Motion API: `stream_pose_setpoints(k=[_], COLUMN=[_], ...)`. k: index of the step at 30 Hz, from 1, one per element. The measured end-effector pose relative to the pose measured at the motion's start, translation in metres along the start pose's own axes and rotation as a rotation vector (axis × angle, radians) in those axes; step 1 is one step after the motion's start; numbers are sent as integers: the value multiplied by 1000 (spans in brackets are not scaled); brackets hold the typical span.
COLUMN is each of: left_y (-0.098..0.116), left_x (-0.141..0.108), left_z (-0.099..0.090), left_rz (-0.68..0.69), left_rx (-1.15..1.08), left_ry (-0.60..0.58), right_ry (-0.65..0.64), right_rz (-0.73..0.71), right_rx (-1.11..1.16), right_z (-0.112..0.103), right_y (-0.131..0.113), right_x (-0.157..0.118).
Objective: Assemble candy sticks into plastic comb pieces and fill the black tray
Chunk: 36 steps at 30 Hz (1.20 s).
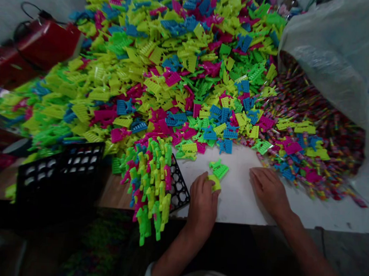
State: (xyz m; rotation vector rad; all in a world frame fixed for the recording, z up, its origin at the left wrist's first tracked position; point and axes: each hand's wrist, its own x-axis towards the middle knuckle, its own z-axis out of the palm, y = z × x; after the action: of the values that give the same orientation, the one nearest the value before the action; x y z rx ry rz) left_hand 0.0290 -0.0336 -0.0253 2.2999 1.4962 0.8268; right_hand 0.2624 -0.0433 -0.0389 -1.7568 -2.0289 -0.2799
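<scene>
My left hand (203, 203) is closed on a yellow plastic toy piece (214, 182) at the white tabletop. Just beyond it lies a bright green toy piece (219, 169), flat on the white surface. My right hand (270, 192) rests on that surface farther right, its fingers stretched out and nothing visible in them; its underside is hidden. Left of my left hand, a black tray with round holes (179, 185) carries upright yellow, green, pink and blue toy figures (152, 182) in rows.
A large heap of coloured plastic pieces (176, 71) covers the back. Thin wrapped sticks (322, 134) spill from a white sack (337, 43) at right. Black perforated trays (81, 158) stand at left, below a red box-shaped device (40, 50). The table's front edge runs close to my wrists.
</scene>
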Motion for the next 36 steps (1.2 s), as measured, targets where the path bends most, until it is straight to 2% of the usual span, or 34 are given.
stream_pose_setpoints(k=[3,5,8,11,15,19,21,23,26,31,36], left_y=[2,5,8,9,6,1,-1,-2,1,4,5], left_x=[12,22,29,27,22,19,19,19,19,19,17], left_z=[2,2,-1,-6,-8,-10,-10,-10,-11,-13,-12], left_rz=[-131,-169,-220,-298,-346,-344,-366,-387,-395,-375,-441], left_rx=[69,108,80,-20,-234,-497,-608,-708,-806,-853,-888], left_ry=[42,-20,-112,-163,-179,-146,-133,-137,-174,-211,-236], right_ry=[33,-22,-128,-122,-90,-69,-127,-214,-268,-275,-303], right_rz=[158,229,264,276,239,283,278,209,114,65,141], right_rx=[-151,-266,-336,-317,-123,296,498,621,686,713,803], right_z=[-1,-1,-1,1,5,0,-7,-12,-12,-7,-13], right_y=[4,5,4,0,-9,-31,-47,-60,-71,-69,-71], right_x=[7,14,22,26,31,24,15,8,2,3,4])
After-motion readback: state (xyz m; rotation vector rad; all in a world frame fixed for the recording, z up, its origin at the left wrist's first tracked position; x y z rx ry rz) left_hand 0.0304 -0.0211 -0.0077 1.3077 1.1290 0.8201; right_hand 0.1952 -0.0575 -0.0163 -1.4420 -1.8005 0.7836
